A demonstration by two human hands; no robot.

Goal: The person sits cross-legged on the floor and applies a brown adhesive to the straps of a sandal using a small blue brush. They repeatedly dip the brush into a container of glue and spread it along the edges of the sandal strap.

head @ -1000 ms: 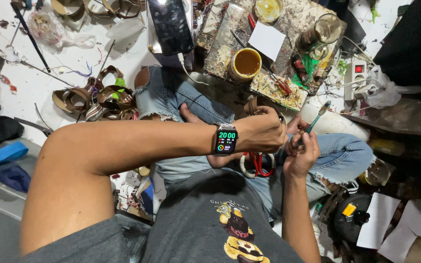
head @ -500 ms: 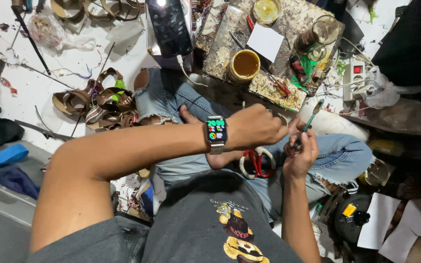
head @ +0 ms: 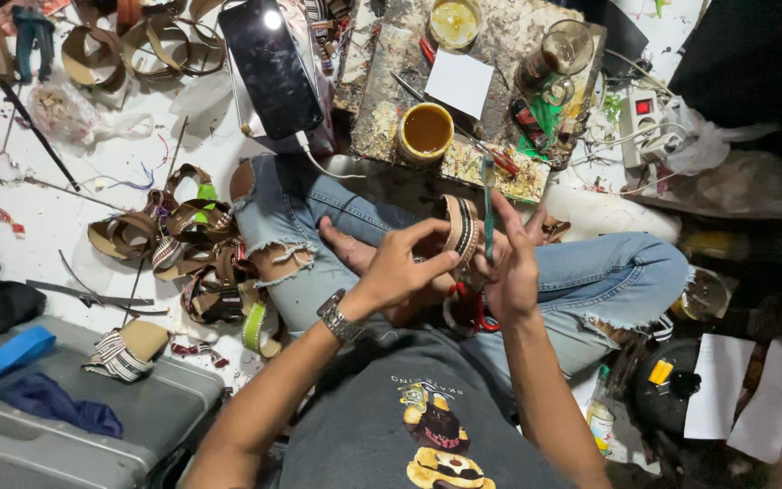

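Observation:
I sit cross-legged in torn jeans. My left hand (head: 402, 269), with a watch on the wrist, pinches a brown bangle (head: 460, 226) wrapped in striped fabric and holds it upright above my lap. My right hand (head: 510, 265) is right beside the bangle and grips a thin green-handled brush (head: 488, 210) that points upward along the bangle's edge. A red ring-shaped object (head: 474, 312) lies under my hands in my lap.
A paint-stained board (head: 382, 100) ahead carries a cup of brown glue (head: 426, 132), a white paper (head: 461, 82) and a glass jar (head: 561, 52). A phone (head: 270, 65) stands propped, cable attached. Piled bangles and strips (head: 194, 251) lie left. A grey case (head: 74, 426) sits bottom left.
My left forearm has swung down and back, so my hand now holds the bangle up in plain view. The right hand has raised the brush against it.

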